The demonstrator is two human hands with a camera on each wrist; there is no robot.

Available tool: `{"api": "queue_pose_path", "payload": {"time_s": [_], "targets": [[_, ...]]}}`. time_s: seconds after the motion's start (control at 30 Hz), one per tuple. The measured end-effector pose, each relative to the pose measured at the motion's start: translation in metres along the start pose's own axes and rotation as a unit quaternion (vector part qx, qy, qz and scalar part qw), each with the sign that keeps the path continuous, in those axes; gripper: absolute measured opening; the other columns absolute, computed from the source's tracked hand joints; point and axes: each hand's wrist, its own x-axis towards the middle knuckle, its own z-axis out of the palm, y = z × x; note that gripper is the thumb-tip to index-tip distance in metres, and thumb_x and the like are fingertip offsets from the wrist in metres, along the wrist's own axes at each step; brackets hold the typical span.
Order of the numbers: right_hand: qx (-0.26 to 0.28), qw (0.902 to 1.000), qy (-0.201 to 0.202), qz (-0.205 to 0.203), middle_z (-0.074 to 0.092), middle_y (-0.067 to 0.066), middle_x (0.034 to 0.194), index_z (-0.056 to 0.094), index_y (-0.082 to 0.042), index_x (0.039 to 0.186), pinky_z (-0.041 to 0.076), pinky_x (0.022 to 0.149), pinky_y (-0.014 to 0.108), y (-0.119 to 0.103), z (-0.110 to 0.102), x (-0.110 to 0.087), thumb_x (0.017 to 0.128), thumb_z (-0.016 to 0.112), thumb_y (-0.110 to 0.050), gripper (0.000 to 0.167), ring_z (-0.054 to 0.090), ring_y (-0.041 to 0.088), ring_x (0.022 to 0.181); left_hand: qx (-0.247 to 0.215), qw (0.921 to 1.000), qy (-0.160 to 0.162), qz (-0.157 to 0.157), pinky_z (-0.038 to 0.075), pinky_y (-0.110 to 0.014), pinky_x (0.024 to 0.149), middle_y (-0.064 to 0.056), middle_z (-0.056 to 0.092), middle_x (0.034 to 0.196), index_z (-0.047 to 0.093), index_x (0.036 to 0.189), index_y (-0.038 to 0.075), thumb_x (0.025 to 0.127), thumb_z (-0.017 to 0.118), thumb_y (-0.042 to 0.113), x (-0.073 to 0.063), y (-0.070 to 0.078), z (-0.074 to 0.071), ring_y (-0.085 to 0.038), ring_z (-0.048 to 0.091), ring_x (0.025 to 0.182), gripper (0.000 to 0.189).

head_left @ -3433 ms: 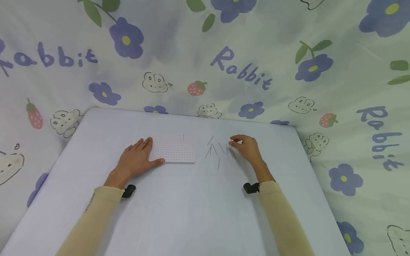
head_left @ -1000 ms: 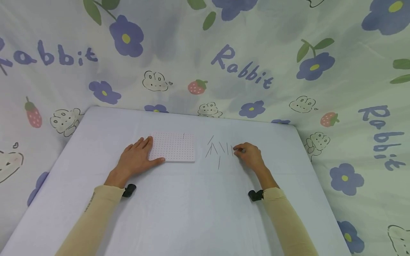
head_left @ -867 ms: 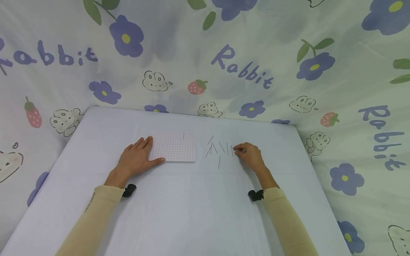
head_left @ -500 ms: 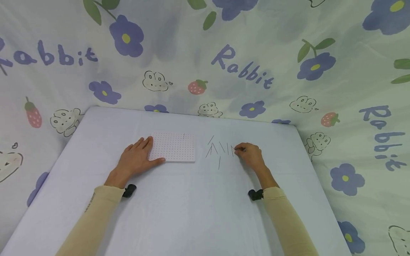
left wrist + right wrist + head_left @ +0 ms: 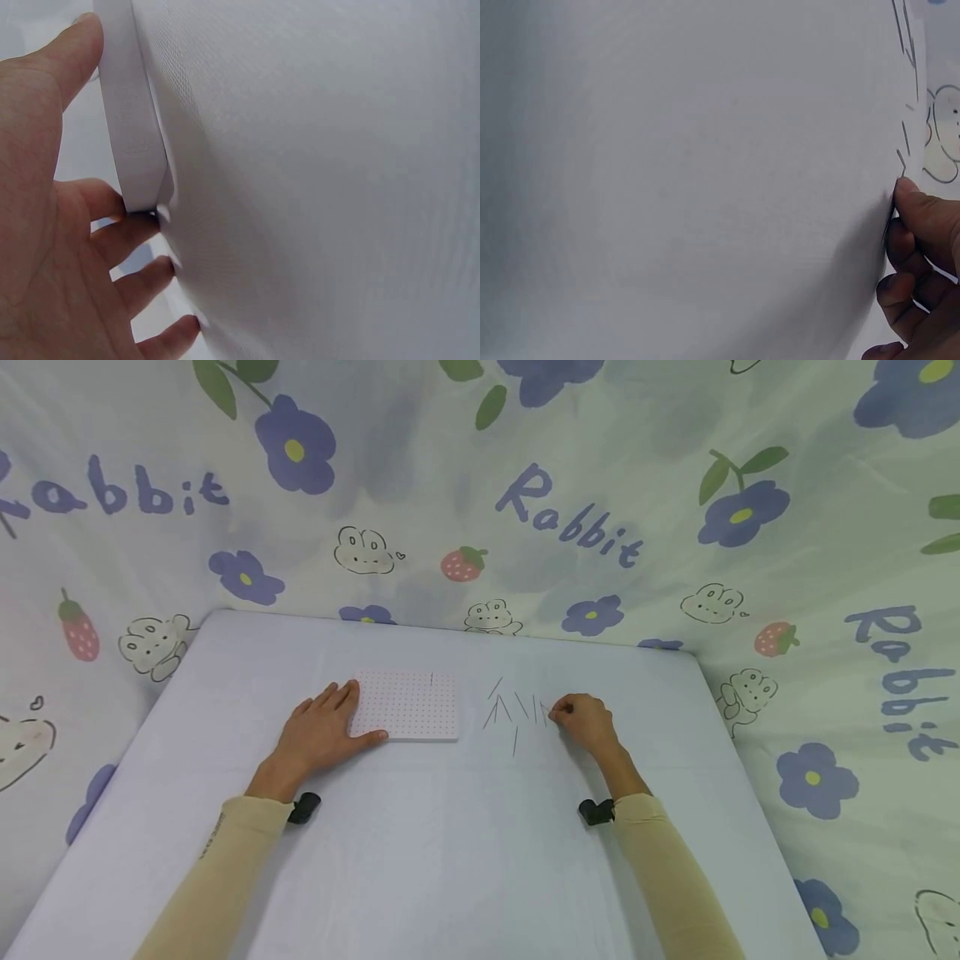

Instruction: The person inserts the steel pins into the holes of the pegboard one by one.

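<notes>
A flat white board with a grid of small reddish dots lies on the table, and one thin dark needle shows near its far edge. My left hand rests at the board's left side, thumb along the near edge, fingers spread. In the left wrist view, thumb and index finger touch the board's side. Right of the board my right hand has curled fingers low over the table. A thin dark needle is pinched at its thumb and fingertips in the right wrist view; its far end is partly hidden.
Several loose thin needles lie scattered between the board and my right hand. The table has a plain white cover. A patterned curtain hangs behind its back edge and along the sides.
Compared with 3.4 seconds ago, my right hand is slightly nearer and its fingers are more curled. Fewer needles show beside its fingertips. The left hand and board stay put.
</notes>
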Motion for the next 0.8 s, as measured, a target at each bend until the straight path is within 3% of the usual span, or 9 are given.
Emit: {"api": "queue_pose_path", "payload": {"time_s": [0.3,0.6,0.8], "targets": [[-0.015,0.9998,-0.013,-0.004,0.072,0.003,0.089,0.076,-0.011,0.098,0.048,0.072,0.04,-0.0022,-0.0016,-0.0004,0.097,0.068,-0.028,0.019,0.06,0.019,0.078,0.001,1.0,-0.002,0.0,0.018,-0.068,0.116,-0.024,0.023,0.163,0.017,0.159,-0.003,0.089,0.052,0.076,0.0014,-0.0011,0.0006,-0.046,0.019,0.15,0.111],[-0.042,0.9987,-0.014,-0.024,0.072,0.003,0.095,0.075,-0.01,0.102,0.049,0.086,0.056,-0.0032,-0.0026,-0.0026,0.1,0.065,-0.027,0.02,0.064,0.022,0.087,-0.002,1.0,0.001,0.0,0.018,-0.068,0.117,-0.024,0.023,0.163,0.018,0.159,-0.003,0.088,0.053,0.075,0.0002,-0.0004,0.0003,-0.046,0.019,0.15,0.111],[-0.031,0.9991,-0.021,-0.018,0.071,0.003,0.098,0.074,-0.011,0.103,0.045,0.093,0.061,-0.0022,-0.002,-0.0039,0.1,0.064,-0.028,0.02,0.063,0.022,0.091,-0.003,1.0,0.006,0.002,0.018,-0.068,0.116,-0.025,0.024,0.163,0.019,0.158,-0.004,0.088,0.053,0.076,-0.0003,0.0004,0.0005,-0.047,0.02,0.149,0.111]]}}
